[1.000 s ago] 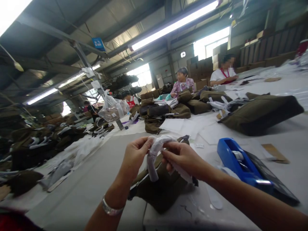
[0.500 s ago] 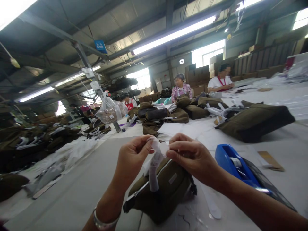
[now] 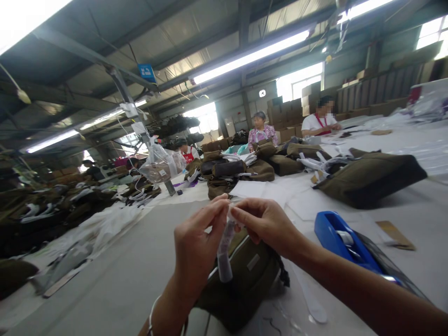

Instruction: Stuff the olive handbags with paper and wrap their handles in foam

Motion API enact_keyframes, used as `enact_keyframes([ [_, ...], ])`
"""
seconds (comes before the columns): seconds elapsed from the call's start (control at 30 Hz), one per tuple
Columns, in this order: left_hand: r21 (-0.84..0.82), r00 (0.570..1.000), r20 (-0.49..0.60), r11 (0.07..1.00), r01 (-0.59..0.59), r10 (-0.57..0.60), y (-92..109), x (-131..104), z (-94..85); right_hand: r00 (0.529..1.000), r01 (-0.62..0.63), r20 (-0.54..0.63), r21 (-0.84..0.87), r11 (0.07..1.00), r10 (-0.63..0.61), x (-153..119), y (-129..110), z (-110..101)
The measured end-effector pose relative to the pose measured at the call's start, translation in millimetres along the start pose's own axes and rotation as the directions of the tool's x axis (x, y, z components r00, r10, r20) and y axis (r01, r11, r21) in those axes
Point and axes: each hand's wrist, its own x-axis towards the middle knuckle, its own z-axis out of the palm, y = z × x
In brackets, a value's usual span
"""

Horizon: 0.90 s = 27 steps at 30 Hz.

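Our left hand [image 3: 199, 238] and right hand [image 3: 266, 219] almost meet, thumb and fingers of each pinching the upper part of a white wrap [image 3: 225, 266]; the wrap is thin, crinkled and slightly see-through, rolled into a curved tube over the strap of an olive fabric bag [image 3: 241, 289]; we see the bag directly below our hands on the tabletop [image 3: 140, 261], soft-sided and rounded, with a silvery zip along its top and a small rectangular patch on its front; its inside is hidden from us, so we cannot tell what it holds.

To the left, the smooth grey tabletop stretches from the bag to a heap of white film [image 3: 101, 224], leaving us wide room on that side; to the right, a blue tape dispenser [image 3: 332, 226], hard and glossy, carries a pale roll in its cradle and sits near our right forearm, so the room there is tighter; a white strip with a rounded end [image 3: 317, 311] lies between bag and dispenser.

Beyond, we see white sheets [image 3: 248, 188], a pile of olive bags [image 3: 224, 172] and a larger olive bag [image 3: 378, 179] on its side; a clear plastic bag [image 3: 159, 165] with brownish contents hangs by a post.
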Motion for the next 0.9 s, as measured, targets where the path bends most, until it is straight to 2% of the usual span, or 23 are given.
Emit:
enact_keyframes([
  [0.07,0.043,0.993,0.001,0.992,-0.115,0.115,2.0,-5.2,-0.7,1.0,0.014,-0.006,0.077,0.997,-0.014,0.1,2.8,2.3],
  [0.13,-0.022,0.996,0.026,0.996,-0.087,0.087,3.2,-8.6,-1.7,0.999,0.03,-0.022,0.114,0.993,-0.028,-0.4,5.7,4.1],
  [0.2,-0.201,0.993,0.066,0.974,0.109,-0.097,3.2,-8.7,-2.8,0.998,0.047,-0.038,0.104,0.993,-0.044,-1.5,7.7,5.2],
  [0.23,-0.31,0.972,0.104,0.922,0.233,-0.211,2.7,-7.3,-3.2,0.997,0.058,-0.048,0.085,0.995,-0.054,-2.2,8.2,5.4],
  [0.3,-0.487,0.902,0.194,0.761,0.429,-0.385,0.7,-2.4,-3.9,0.992,0.104,-0.07,-0.001,0.995,-0.103,-3.8,8.4,5.3],
  [0.33,-0.536,0.873,0.227,0.693,0.481,-0.431,-0.7,0.6,-4.1,0.984,0.151,-0.087,-0.076,0.986,-0.157,-4.4,8.0,5.0],
  [0.4,-0.569,0.848,0.256,0.637,0.521,-0.465,-3.5,6.1,-4.4,0.938,0.276,-0.127,-0.285,0.918,-0.321,-4.8,6.4,3.4],
  [0.5,-0.572,0.856,0.23,0.647,0.503,-0.463,-5.3,10.2,-3.9,0.791,0.46,-0.107,-0.545,0.701,-0.602,-2.9,1.3,-2.0],
  [0.6,-0.59,0.873,0.195,0.658,0.469,-0.447,-1.7,11.0,-1.6,0.63,0.64,0.104,-0.631,0.439,-0.77,0.8,-5.5,-10.8],
  [0.67,-0.63,0.877,0.156,0.638,0.442,-0.454,2.2,12.4,0.3,0.561,0.698,0.249,-0.655,0.289,-0.79,2.2,-6.6,-16.9],
  [0.73,-0.701,0.874,0.088,0.594,0.395,-0.477,4.9,14.7,1.7,0.547,0.708,0.36,-0.681,0.188,-0.755,1.1,-1.9,-21.9],
  [0.8,-0.757,0.869,0.014,0.562,0.332,-0.494,4.9,16.0,2.6,0.558,0.706,0.428,-0.695,0.135,-0.712,-2.9,8.1,-25.7],
  [0.87,-0.765,0.872,-0.016,0.568,0.304,-0.489,2.2,14.0,3.2,0.584,0.705,0.449,-0.693,0.15,-0.676,-9.4,20.6,-29.5],
  [0.9,-0.747,0.877,-0.022,0.591,0.304,-0.48,0.1,11.4,3.5,0.608,0.702,0.438,-0.686,0.19,-0.662,-13.2,26.5,-31.9],
])
